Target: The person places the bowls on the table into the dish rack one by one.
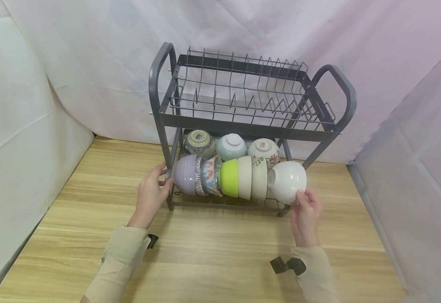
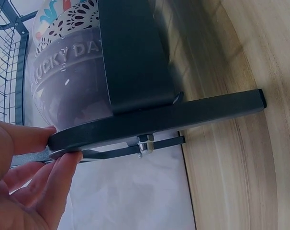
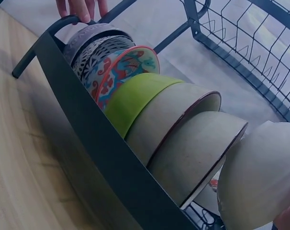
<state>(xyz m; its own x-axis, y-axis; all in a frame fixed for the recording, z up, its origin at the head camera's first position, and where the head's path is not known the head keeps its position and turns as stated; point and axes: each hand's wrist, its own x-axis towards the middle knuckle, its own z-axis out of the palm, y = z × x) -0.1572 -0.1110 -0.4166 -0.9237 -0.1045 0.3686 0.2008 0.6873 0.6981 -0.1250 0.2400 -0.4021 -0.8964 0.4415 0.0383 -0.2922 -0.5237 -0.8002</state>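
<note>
A dark grey two-tier dish rack (image 1: pixel 248 128) stands on the table. My left hand (image 1: pixel 151 191) pinches its left front post between thumb and fingers, close beside a lavender bowl (image 1: pixel 185 174) with raised lettering. My right hand (image 1: pixel 306 216) holds a white bowl (image 1: pixel 290 183) by its lower right side, at the right end of the front row. That row, on the lower tier, has bowls on their sides: the lavender one, patterned bowls (image 1: pixel 209 174), a lime green bowl (image 1: pixel 228 179) and two cream bowls (image 1: pixel 244 176). Much of the right hand is out of the right wrist view.
Behind the front row sit upturned bowls: a dark patterned one (image 1: pixel 199 147), a pale blue one (image 1: pixel 231 149) and a white one with a red motif (image 1: pixel 262 147). The upper tier has wire dividers (image 1: pixel 233 101). Pale cloth (image 1: pixel 102 63) surrounds the wooden table (image 1: pixel 216 252).
</note>
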